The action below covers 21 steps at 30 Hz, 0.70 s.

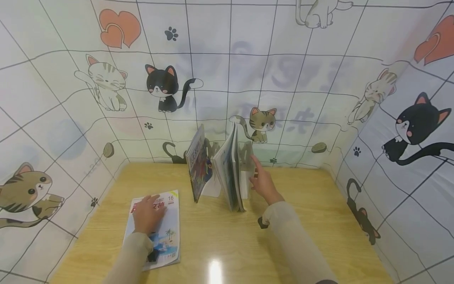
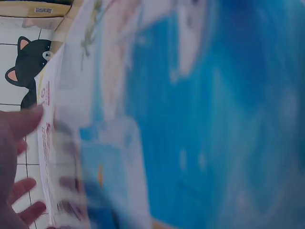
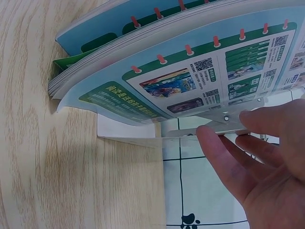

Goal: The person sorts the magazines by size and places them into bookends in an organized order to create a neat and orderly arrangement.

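On the left of the table lies a magazine [image 1: 168, 228] with a red title and a blue beach scene. My left hand [image 1: 149, 215] rests on its upper part, fingers loosely extended. Several magazines [image 1: 228, 173] stand upright at the back centre, their spines or edges toward me. Against their right side is a bookend [image 1: 247, 157]. My right hand [image 1: 264, 183] touches this bookend with its fingertips. Up close in the right wrist view, fingers [image 3: 228, 167] lie along the bookend's edge, beside a magazine's back cover [image 3: 200, 71] with printed QR codes.
Another magazine [image 1: 198, 165] with a colourful cover leans upright to the left of the group. A second bookend [image 1: 212, 150] shows between them. A cloth with cat drawings [image 1: 227, 86] hangs behind and along both sides of the wooden table [image 1: 198, 240].
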Motion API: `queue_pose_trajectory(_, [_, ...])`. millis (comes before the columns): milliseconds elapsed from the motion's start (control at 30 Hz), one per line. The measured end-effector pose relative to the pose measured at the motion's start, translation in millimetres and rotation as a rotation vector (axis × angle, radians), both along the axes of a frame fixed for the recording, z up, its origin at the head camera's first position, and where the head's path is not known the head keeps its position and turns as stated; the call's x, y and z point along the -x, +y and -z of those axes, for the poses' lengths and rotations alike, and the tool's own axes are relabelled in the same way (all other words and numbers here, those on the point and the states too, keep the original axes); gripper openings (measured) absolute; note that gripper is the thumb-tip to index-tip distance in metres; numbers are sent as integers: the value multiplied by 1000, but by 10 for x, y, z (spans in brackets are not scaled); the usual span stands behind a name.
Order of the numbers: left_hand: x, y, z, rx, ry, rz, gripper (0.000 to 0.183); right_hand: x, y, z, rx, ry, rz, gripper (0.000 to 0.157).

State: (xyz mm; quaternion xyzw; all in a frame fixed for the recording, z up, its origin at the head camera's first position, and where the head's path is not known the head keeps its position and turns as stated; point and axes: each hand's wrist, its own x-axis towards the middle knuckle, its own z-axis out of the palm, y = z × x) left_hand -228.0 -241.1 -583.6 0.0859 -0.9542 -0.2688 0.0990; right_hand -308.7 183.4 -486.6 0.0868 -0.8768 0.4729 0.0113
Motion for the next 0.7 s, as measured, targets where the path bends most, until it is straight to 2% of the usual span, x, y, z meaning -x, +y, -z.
queue_pose_trajectory(167, [-70, -81, 27, 57, -81, -86, 64, 3, -3, 9, -7, 21, 6, 89])
queue_pose_trajectory(333, [-153, -143, 38, 27, -152, -161, 75, -1, -17, 7, -4, 26, -7, 89])
queue_pose_trajectory(433, [-196, -170, 22, 8, -168, -171, 81, 1, -17, 4, -11, 35, -11, 88])
queue_pose_trajectory(700, [-266, -196, -143, -71, -161, -170, 85, 15, 5, 12, -25, 51, -5, 89])
